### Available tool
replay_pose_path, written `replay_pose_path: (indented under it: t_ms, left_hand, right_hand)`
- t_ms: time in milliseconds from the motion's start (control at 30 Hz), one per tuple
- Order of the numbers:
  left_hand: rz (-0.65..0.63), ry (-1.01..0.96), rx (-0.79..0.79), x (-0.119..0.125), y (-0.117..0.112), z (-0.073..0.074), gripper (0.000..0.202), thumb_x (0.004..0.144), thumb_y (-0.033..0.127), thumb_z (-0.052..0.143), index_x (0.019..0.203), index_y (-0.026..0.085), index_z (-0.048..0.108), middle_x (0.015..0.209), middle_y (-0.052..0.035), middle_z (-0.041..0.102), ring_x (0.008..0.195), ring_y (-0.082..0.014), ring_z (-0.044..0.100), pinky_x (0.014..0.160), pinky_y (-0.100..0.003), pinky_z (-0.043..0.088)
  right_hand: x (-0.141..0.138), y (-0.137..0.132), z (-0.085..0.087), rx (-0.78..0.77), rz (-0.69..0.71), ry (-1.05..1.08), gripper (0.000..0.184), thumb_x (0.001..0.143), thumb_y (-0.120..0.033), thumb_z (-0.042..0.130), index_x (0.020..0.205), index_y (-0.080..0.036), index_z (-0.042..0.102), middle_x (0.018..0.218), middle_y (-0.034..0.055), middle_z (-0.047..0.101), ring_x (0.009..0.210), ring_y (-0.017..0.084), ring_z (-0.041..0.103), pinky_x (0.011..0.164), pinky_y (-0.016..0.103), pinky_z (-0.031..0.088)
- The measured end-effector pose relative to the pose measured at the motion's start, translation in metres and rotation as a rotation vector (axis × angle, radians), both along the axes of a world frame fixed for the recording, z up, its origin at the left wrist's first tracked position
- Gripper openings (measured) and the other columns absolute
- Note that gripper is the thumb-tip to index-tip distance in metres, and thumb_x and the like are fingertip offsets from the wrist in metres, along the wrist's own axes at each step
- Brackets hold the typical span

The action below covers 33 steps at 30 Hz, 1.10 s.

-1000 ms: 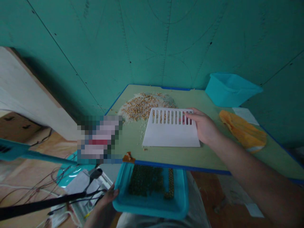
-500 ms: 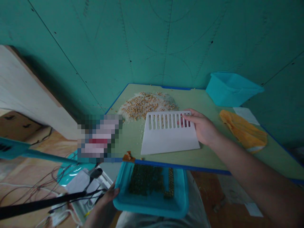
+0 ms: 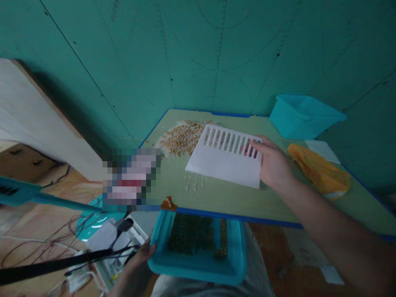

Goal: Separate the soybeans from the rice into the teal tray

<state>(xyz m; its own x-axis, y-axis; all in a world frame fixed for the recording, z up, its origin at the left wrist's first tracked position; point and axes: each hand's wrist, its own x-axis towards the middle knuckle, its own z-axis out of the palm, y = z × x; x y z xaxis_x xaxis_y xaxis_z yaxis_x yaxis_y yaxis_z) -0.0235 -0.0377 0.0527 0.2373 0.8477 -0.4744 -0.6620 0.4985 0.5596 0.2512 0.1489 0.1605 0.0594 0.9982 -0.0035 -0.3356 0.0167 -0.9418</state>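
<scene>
My right hand [image 3: 274,161] grips the right side of a white slotted scraper [image 3: 224,168], its thumb on the front and fingers behind the slots. The scraper is tilted over the tabletop, partly in front of a heap of white grains and yellow kernels [image 3: 181,138]. Loose white grains [image 3: 194,181] lie below its lower left edge. My left hand [image 3: 145,252] is closed on the left rim of a blue-green tray [image 3: 198,270] below the table's front edge. Dark green grains [image 3: 190,235] and a strip of yellowish kernels [image 3: 222,239] lie in the tray.
A blue-green bin [image 3: 305,117] stands at the table's back right. Near it lie an orange cloth [image 3: 320,169] and white paper [image 3: 323,150]. A blurred-out flat object [image 3: 133,179] lies at the table's left edge. Cables and white devices [image 3: 103,243] crowd the lower left.
The scraper has moved away from me, its left end now higher and its lower edge tilted down to the right. White grains have come into view below it. The tray stays put.
</scene>
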Motion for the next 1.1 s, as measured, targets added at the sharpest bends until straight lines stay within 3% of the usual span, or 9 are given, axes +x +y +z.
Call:
replay_pose_path:
  t_ms: [100,267,367,467,633,833,1100]
  left_hand:
    - [0.022,0.013,0.005,-0.002,-0.002,-0.003,0.016,0.073,0.028,0.062,0.084,0.026,0.074,0.095,0.0032,0.075,0.110,-0.0219,0.055,0.101,-0.026,0.032]
    - [0.056,0.060,-0.039,-0.005,-0.004,-0.003,0.017,0.067,0.029,0.068,0.084,0.030,0.073,0.090,0.0061,0.076,0.109,-0.0199,0.056,0.099,-0.022,0.033]
    - [0.049,0.089,-0.034,-0.005,-0.002,-0.001,0.011,0.062,0.032,0.072,0.072,0.029,0.075,0.078,0.0056,0.077,0.104,-0.0208,0.059,0.098,-0.020,0.033]
    - [0.051,0.088,-0.059,-0.003,0.000,0.001,0.014,0.059,0.031,0.074,0.073,0.032,0.075,0.086,0.0077,0.076,0.106,-0.0200,0.058,0.099,-0.020,0.031]
    - [0.038,0.014,-0.029,0.000,0.002,0.004,0.011,0.068,0.026,0.067,0.075,0.031,0.074,0.095,0.0081,0.074,0.115,-0.0195,0.051,0.102,-0.023,0.028]
    - [0.014,0.041,-0.033,0.001,0.003,0.004,0.010,0.067,0.029,0.068,0.075,0.027,0.074,0.087,0.0053,0.076,0.111,-0.0218,0.055,0.100,-0.026,0.032]
    - [-0.017,-0.019,-0.009,-0.003,0.002,-0.004,0.014,0.072,0.029,0.064,0.082,0.030,0.073,0.090,0.0060,0.076,0.112,-0.0208,0.053,0.101,-0.029,0.033]
  right_hand:
    - [0.010,0.010,0.000,0.054,-0.131,-0.016,0.012,0.063,-0.024,0.061,0.069,-0.023,0.051,0.064,-0.0024,0.056,0.060,0.016,0.053,0.061,0.032,0.043]
    - [0.031,0.023,0.004,0.120,-0.206,-0.115,0.009,0.064,-0.021,0.061,0.066,-0.024,0.053,0.061,-0.0020,0.057,0.058,0.015,0.053,0.062,0.033,0.042]
    - [0.040,0.029,0.006,0.089,-0.225,-0.114,0.008,0.064,-0.017,0.059,0.063,-0.023,0.054,0.059,-0.0016,0.057,0.055,0.014,0.051,0.059,0.032,0.040]
    - [0.043,0.033,0.004,0.042,-0.244,-0.102,0.009,0.063,-0.015,0.058,0.061,-0.023,0.055,0.057,-0.0020,0.058,0.053,0.014,0.051,0.057,0.031,0.041]
    - [0.039,0.034,-0.002,0.026,-0.214,-0.114,0.007,0.063,-0.016,0.059,0.062,-0.022,0.056,0.056,-0.0020,0.059,0.052,0.014,0.052,0.055,0.031,0.041]
    - [0.032,0.029,-0.004,-0.037,-0.134,-0.117,0.005,0.063,-0.018,0.059,0.062,-0.021,0.055,0.055,-0.0020,0.059,0.051,0.013,0.052,0.053,0.028,0.040]
    - [0.029,0.028,-0.005,-0.058,-0.079,-0.076,0.009,0.063,-0.019,0.058,0.069,-0.021,0.053,0.056,-0.0029,0.059,0.052,0.015,0.054,0.055,0.030,0.043]
